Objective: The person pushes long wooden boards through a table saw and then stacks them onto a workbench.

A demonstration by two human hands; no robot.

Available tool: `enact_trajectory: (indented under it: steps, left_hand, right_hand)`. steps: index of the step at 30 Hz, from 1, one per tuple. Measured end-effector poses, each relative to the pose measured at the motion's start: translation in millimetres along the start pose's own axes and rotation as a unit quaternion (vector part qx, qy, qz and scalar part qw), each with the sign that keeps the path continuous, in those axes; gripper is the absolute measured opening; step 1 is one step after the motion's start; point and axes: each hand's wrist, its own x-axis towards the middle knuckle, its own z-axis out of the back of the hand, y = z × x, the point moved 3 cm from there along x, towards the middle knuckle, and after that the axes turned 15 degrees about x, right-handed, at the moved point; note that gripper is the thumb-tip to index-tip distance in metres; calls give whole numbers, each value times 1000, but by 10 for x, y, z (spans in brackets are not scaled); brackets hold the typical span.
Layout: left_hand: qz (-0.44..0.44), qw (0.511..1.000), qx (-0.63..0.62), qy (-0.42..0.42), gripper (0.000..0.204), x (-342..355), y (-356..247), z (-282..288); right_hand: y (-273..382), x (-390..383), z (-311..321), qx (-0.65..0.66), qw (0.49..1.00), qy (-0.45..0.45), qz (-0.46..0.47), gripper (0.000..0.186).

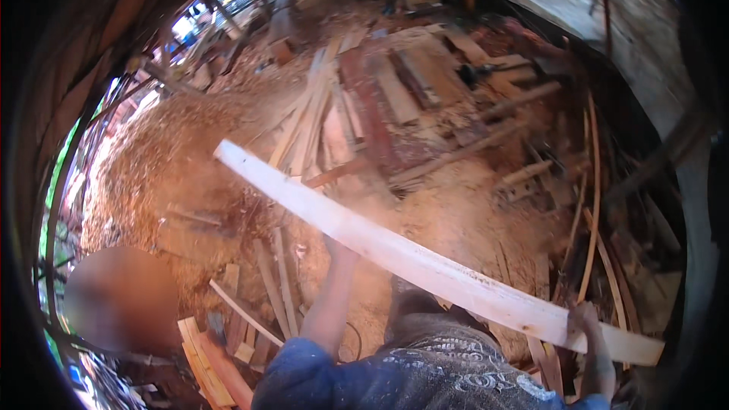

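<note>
A long, pale wooden plank [395, 247] slants across the middle of the head view, from the upper left down to the lower right. Near its right end, my right hand [585, 319] is closed over the upper edge. My left hand [339, 249] holds the plank from below, left of its middle; its fingers are hidden behind the wood. The plank is off the ground, in front of my body, and one dark knot shows toward the right end.
Sawdust and shavings form a heap [167, 133] on the left. Ahead lie thin wood strips [310, 118] and flat boards [399, 91]. Long sticks [593, 205] lean at the right beside a pale sheet [607, 7]. More offcuts [205, 361] lie lower left, near a blurred round patch.
</note>
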Motion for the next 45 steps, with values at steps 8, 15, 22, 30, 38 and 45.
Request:
enact_trajectory:
  steps: [8, 15, 22, 30, 38, 45]
  left_hand:
    - [-35, 921, 383, 58, 26, -951, 2142, -1154]
    - [2, 927, 358, 112, 22, -1796, 3016, -2038]
    - [37, 931, 339, 131, 27, -1943, 3534, -1980]
    - [-70, 788, 610, -39, 97, -1814, 3551, -1728]
    - [-79, 729, 679, -15, 107, -1105, 3602, -1810]
    - [-111, 733, 671, 15, 106, -809, 3598, -1927]
  right_hand:
    - [-1155, -2400, -1066, 193, 926, -120, -300, 72]
    - [-2219, -3576, -2299, 211, 893, -60, -393, 77]
    - [-2163, -3799, -2571, 152, 918, 4, -367, 88]
    - [-2095, -3800, -2734, 91, 950, 112, -278, 58]
    - [-1783, -3488, -2612, 146, 947, 69, -277, 54]
    - [-1042, -3028, -1699, 268, 870, -48, -411, 89]
